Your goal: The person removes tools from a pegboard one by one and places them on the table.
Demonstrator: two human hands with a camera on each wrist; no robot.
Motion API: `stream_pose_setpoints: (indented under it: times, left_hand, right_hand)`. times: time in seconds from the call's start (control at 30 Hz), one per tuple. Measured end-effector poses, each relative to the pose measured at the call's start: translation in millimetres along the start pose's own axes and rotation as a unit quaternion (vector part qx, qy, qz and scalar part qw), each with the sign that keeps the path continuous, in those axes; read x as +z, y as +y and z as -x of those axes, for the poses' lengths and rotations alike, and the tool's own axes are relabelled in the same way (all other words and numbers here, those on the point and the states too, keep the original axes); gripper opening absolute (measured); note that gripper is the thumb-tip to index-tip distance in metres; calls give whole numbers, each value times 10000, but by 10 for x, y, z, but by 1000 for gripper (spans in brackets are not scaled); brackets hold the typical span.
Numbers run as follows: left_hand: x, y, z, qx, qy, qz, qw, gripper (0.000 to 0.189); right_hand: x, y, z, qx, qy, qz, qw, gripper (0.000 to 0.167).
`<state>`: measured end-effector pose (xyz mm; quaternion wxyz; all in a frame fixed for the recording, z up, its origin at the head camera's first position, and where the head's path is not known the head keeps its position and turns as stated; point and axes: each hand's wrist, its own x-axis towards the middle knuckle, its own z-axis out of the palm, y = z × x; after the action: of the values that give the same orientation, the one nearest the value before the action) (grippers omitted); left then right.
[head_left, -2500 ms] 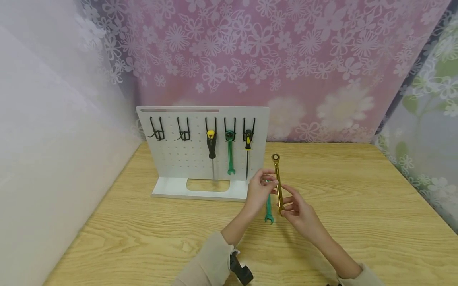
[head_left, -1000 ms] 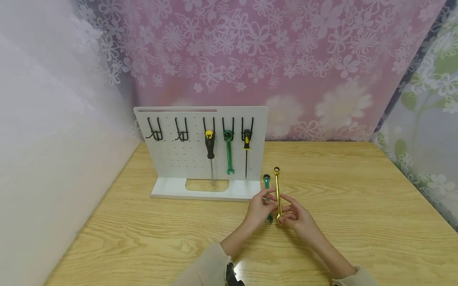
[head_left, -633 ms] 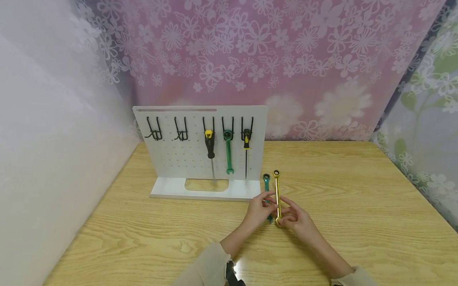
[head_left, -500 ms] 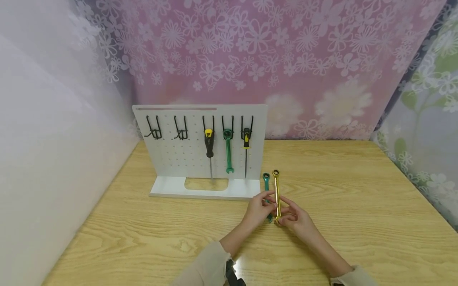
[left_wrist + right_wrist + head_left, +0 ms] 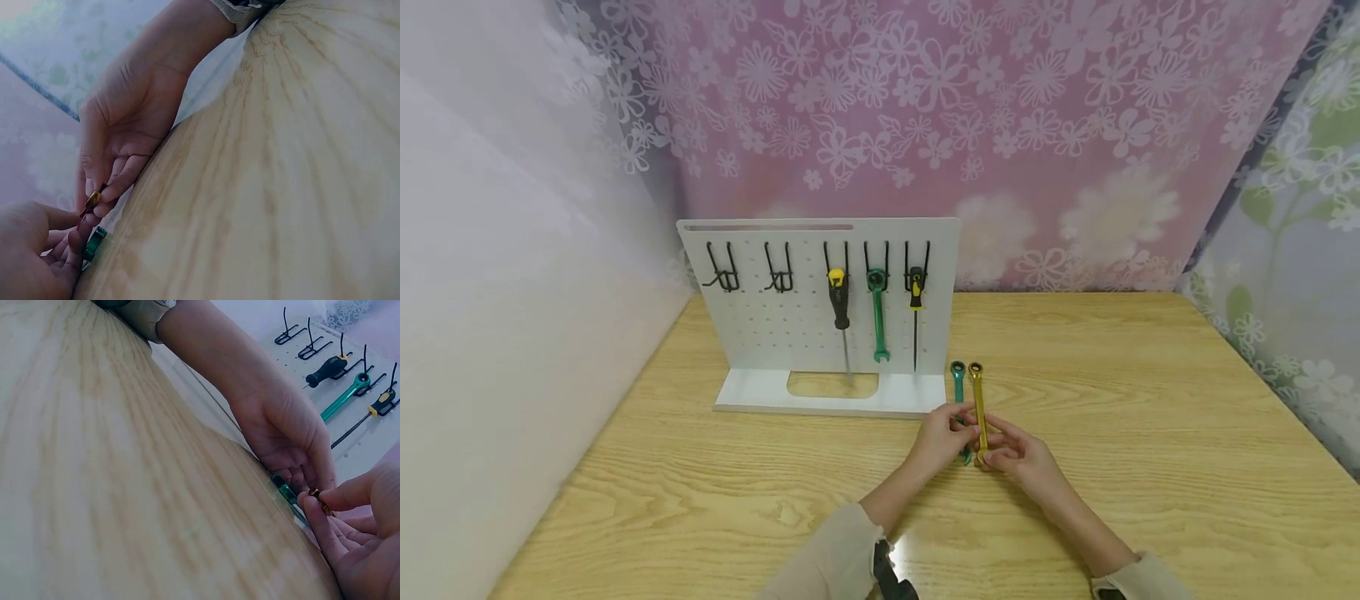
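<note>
A gold ratcheting combination wrench (image 5: 978, 400) is held by both hands, its ring end pointing away from the person. My left hand (image 5: 937, 440) pinches it near the middle of the handle. At the open end my right hand (image 5: 1028, 468) grips it between thumb and fingers; that end (image 5: 92, 201) shows between the two hands in the left wrist view. A green ratcheting wrench (image 5: 958, 387) lies on the table just left of the gold one and nearly parallel to it. Fingers of the left hand hide the green wrench's middle.
Behind and left stands a white pegboard (image 5: 760, 325) with black double hooks. On it hang a yellow-and-black screwdriver (image 5: 839, 302), another green wrench (image 5: 879, 321) and a thinner screwdriver (image 5: 916, 292). Two hooks (image 5: 722, 271) at the left hold nothing. The wooden table (image 5: 1112, 375) extends to the right.
Both hands have brought the gold wrench down and nearer the person, from above the table to beside the green wrench. Lately its ring end has shifted slightly left.
</note>
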<state>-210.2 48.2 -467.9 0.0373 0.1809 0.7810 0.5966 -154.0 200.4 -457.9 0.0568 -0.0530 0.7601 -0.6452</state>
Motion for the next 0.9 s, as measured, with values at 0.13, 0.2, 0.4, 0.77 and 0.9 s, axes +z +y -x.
stream_pose_setpoints:
  times: [0.13, 0.2, 0.4, 0.77, 0.9]
  left_hand:
    - [3, -2, 13, -16, -8, -111, 9999, 34]
    - [3, -7, 15, -6, -24, -173, 9998, 33]
    - [8, -16, -7, 13, -30, -212, 9998, 32]
    - [14, -15, -20, -116, -2, -92, 9999, 28]
    - [8, -12, -25, -163, 53, 124, 9998, 21]
  right_hand:
    - [-1, 4, 5, 91, -59, -49, 9999, 57]
    - [1, 0, 8, 147, -43, -70, 9999, 57]
    - [7, -32, -4, 242, 44, -131, 9996, 56]
    - [-18, -12, -17, 269, -51, -203, 9994, 55]
    - [-2, -5, -42, 278, 28, -49, 9996, 55]
